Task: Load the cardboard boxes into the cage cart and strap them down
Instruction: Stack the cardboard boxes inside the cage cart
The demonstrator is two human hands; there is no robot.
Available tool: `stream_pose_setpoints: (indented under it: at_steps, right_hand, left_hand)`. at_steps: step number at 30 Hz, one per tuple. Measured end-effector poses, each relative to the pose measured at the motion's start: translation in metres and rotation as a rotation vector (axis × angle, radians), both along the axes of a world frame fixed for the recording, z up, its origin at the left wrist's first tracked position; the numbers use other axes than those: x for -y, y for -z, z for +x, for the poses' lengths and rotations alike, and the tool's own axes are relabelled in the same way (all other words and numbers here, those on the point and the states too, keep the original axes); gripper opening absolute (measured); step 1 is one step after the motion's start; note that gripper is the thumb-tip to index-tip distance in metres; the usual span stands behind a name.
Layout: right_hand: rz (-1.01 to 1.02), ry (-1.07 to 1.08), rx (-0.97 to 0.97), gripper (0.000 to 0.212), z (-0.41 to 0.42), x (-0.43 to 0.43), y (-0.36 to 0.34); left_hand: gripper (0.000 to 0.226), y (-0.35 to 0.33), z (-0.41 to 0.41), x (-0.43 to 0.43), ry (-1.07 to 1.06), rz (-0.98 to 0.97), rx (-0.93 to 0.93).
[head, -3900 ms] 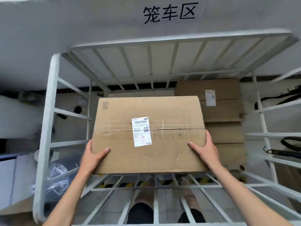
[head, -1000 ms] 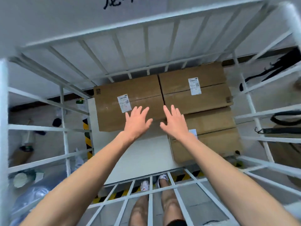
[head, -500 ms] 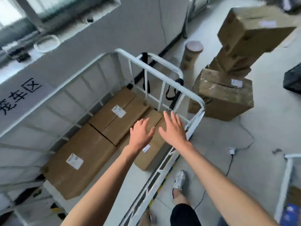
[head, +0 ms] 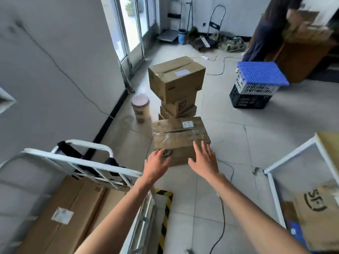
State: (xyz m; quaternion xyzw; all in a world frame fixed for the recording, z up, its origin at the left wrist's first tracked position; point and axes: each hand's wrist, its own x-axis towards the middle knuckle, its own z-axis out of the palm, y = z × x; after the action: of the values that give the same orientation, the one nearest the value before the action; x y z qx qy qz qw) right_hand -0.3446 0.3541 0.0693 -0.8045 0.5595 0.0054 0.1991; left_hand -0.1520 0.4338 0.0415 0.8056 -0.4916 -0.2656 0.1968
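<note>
A taped cardboard box (head: 178, 136) sits on the floor straight ahead. Both my arms reach out towards it. My left hand (head: 157, 163) is spread open in front of the box's near left corner, and my right hand (head: 204, 159) is spread open in front of its near right edge. Neither hand holds anything. Behind that box stands a leaning stack of cardboard boxes (head: 176, 83). The white cage cart (head: 77, 160) is at my lower left, with flat boxes (head: 73, 208) lying inside and black straps (head: 71, 149) hanging on its rail.
A tan cylindrical tub (head: 140, 108) stands left of the stack. Stacked crates under a blue lid (head: 255, 85) sit at the right. A second white cart (head: 293, 162) holds a box at lower right. Cables (head: 222, 208) cross the tiled floor. A person (head: 271, 28) stands far right.
I set the box down in the cart, let go, and turned right. My open hands have moved from over the cart to the taped box on the floor.
</note>
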Motion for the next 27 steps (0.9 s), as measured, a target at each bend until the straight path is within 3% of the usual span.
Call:
stream_pose_setpoints:
  at_steps: [12,18,27]
  right_hand:
    - [0.103,0.02,-0.04,0.081,0.036,0.185,0.052]
    - [0.181,0.049,-0.094,0.083,0.055,0.273,0.091]
    - [0.29,0.073,-0.086,0.082,0.075,0.404,0.221]
  left_hand:
    - [0.073,0.054,0.028,0.194,0.082,0.067,-0.056]
    - [0.07,0.085,0.061,0.293,0.091,0.167,-0.077]
    - [0.07,0.197,0.112,0.381,-0.032,0.3,-0.12]
